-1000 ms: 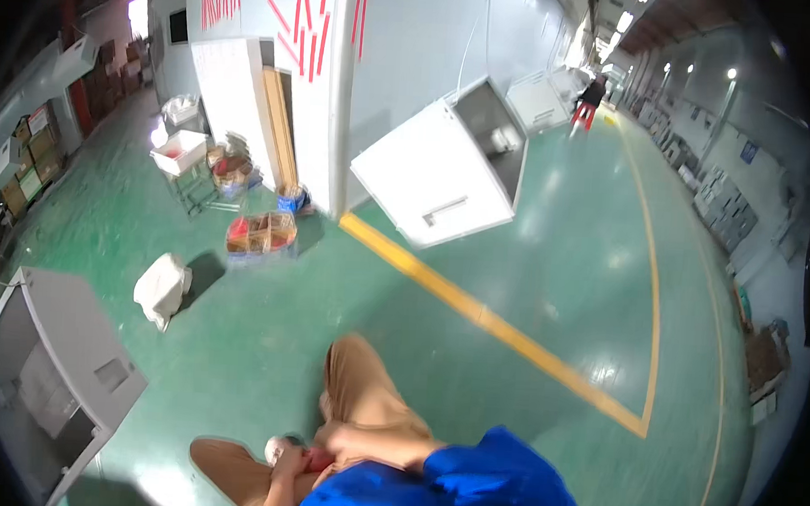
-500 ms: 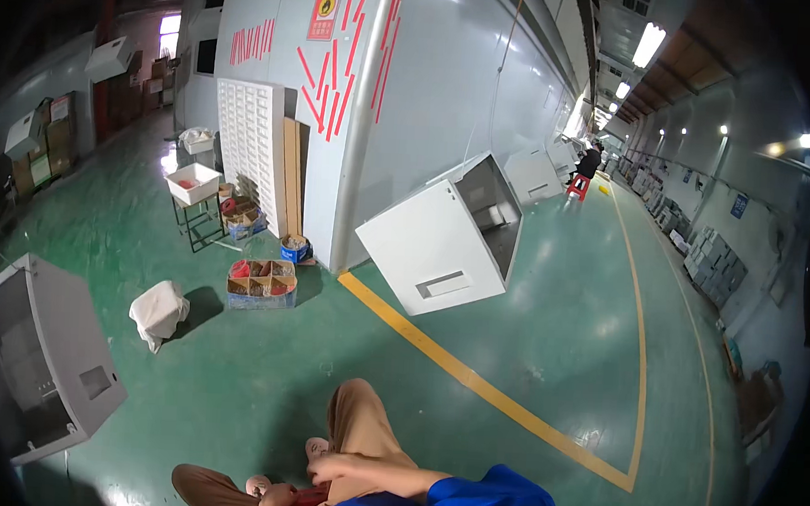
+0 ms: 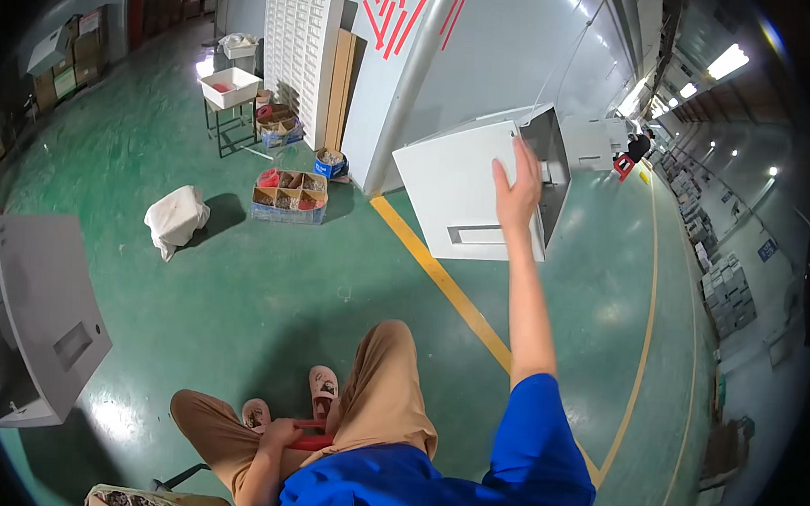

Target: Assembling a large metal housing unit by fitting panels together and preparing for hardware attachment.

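The white cabinet (image 3: 454, 182) is hanging tilted near the grey wall (image 3: 488, 69), looking stiff, slick and fairly heavy, its open-side edge seeming the surest hold. The right hand (image 3: 518, 197) is hovering there, fingers loosely spread, perhaps touching; the left hand (image 3: 278, 432) is grasping a red-handled tool (image 3: 313, 443).

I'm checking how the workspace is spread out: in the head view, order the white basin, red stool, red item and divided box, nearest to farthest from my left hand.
1. Red item: held in your left hand.
2. Divided box: ahead, low down.
3. White basin: beyond it, to the left.
4. Red stool: far off, ahead right.
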Tool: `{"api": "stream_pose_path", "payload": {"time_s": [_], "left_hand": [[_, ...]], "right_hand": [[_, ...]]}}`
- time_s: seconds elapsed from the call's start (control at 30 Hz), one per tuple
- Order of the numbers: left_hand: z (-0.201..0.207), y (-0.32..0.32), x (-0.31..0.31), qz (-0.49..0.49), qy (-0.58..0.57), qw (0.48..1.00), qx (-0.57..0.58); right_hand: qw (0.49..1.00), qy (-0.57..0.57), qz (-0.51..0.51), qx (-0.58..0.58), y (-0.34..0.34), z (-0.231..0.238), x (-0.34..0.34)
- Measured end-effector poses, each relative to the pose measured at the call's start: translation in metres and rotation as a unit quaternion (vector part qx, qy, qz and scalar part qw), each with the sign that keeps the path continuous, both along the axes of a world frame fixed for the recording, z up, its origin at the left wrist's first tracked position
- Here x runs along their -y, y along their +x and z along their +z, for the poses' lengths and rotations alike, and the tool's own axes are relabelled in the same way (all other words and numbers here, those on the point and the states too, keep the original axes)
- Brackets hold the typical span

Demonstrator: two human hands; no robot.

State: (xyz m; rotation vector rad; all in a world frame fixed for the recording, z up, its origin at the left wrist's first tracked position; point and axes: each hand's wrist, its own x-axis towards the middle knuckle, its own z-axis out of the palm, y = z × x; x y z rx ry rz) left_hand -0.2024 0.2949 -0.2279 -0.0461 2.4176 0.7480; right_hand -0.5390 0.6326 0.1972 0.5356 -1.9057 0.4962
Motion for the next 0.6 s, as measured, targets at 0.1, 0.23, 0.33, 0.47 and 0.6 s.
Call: {"api": "stream_pose_path", "payload": {"time_s": [0.1, 0.23, 0.33, 0.47, 0.6], "left_hand": [[-0.018, -0.005, 0.003, -0.018, 0.016, 1.000, 0.019], [-0.006, -0.009, -0.007, -0.014, 0.010, 0.999, 0.043], [0.014, -0.008, -0.004, -0.004, 0.037, 0.999, 0.035], [-0.016, 0.002, 0.002, -0.003, 0.038, 0.999, 0.000], [-0.024, 0.000, -0.001, -0.029, 0.013, 0.999, -0.011]], "right_hand": [[0.998, 0.043, -0.026, -0.023, -0.032, 0.029, -0.021], [0.988, 0.104, -0.062, 0.092, -0.063, 0.032, -0.031], [0.994, 0.057, 0.027, 0.095, -0.073, 0.018, -0.023], [0.992, 0.047, 0.087, 0.079, -0.067, 0.005, 0.005], [0.984, -0.016, 0.121, 0.130, -0.047, -0.018, -0.021]]}}
